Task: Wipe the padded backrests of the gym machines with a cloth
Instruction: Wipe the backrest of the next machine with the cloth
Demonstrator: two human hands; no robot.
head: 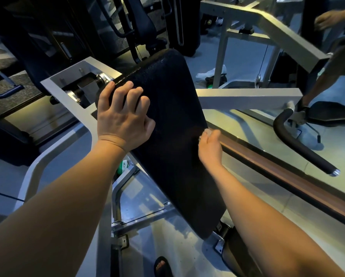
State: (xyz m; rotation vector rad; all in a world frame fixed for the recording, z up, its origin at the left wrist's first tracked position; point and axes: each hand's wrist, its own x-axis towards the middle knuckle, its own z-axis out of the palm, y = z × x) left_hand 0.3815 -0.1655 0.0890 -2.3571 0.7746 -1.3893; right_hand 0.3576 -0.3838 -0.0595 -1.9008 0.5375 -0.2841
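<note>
Cloth [205, 134] pinched in right hand [210, 148] at right edge of backrest [171, 108], left hand [121, 116] gripping its top-left edge

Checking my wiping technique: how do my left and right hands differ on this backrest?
The left hand grips the backrest at its upper left edge; the right hand sits lower, at the right edge. The right holds a pale cloth; the left holds none. Both reach it.

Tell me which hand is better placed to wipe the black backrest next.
The right hand: it holds the cloth at the right edge of the backrest. The left hand has no cloth and grips its upper edge, probably steadying it.
</note>
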